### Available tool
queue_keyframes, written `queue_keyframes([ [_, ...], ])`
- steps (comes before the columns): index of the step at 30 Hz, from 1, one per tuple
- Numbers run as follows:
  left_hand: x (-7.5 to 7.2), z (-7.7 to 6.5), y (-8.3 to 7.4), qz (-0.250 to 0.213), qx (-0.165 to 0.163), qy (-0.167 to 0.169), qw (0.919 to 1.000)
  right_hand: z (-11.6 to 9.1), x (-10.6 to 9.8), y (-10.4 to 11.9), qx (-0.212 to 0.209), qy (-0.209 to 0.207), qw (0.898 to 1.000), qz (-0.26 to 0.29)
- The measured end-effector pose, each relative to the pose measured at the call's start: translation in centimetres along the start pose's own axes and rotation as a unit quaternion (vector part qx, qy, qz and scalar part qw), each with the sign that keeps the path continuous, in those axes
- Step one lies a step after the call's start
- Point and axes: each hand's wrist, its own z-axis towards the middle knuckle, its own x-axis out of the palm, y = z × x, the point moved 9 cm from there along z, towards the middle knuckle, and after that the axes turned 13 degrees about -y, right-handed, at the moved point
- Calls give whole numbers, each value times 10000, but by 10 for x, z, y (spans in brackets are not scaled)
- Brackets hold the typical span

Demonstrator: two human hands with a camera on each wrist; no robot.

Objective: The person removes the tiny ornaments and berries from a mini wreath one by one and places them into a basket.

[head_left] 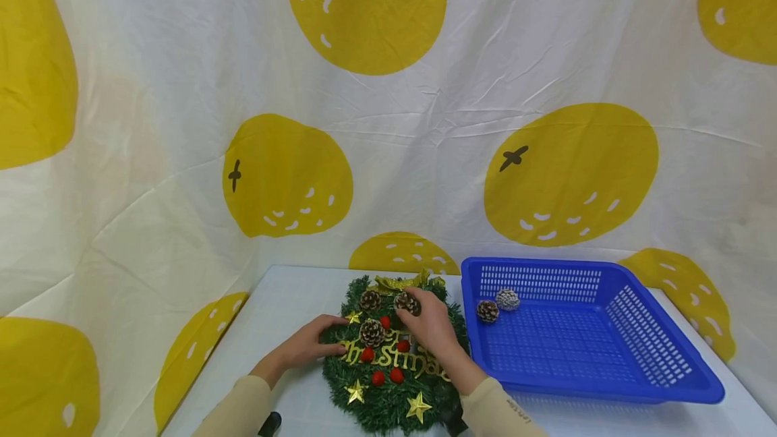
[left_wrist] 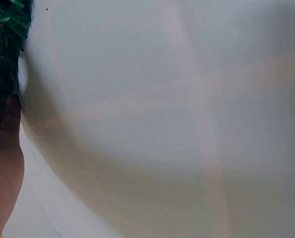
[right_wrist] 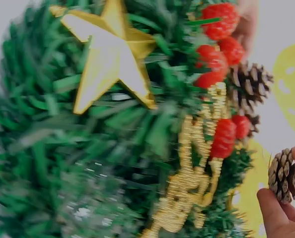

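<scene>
A green tinsel Christmas wreath (head_left: 388, 400) lies on the table in the head view, bearing gold lettering, gold stars (head_left: 419, 407), red berries (head_left: 396, 375) and brown pinecones (head_left: 371, 332). My right hand (head_left: 432, 326) pinches a white-tipped pinecone (head_left: 407, 303) over the wreath's upper right. In the right wrist view this pinecone (right_wrist: 284, 176) sits between thumb and fingers, apart from the greenery. My left hand (head_left: 309, 341) rests on the wreath's left edge, thumb and fingers spread apart. The left wrist view catches only part of that hand (left_wrist: 3, 163) against the greenery.
A blue plastic basket (head_left: 564, 383) stands right of the wreath, with a brown pinecone (head_left: 487, 311) and a whitish pinecone (head_left: 507, 299) in its far left corner. A gold bow (head_left: 394, 284) tops the wreath. Behind the white table (head_left: 291, 288) hangs a fruit-patterned curtain (head_left: 419, 154).
</scene>
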Motion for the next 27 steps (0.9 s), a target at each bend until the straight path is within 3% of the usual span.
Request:
queue_keyframes([
  [14,-1,1,-1,43,81,-32,10000,20,-30,20,-173,-134,9998,14],
  [27,-2,-1,-6,53,134,-25,9999,38,-59,22,-40,-418,9991,-42],
])
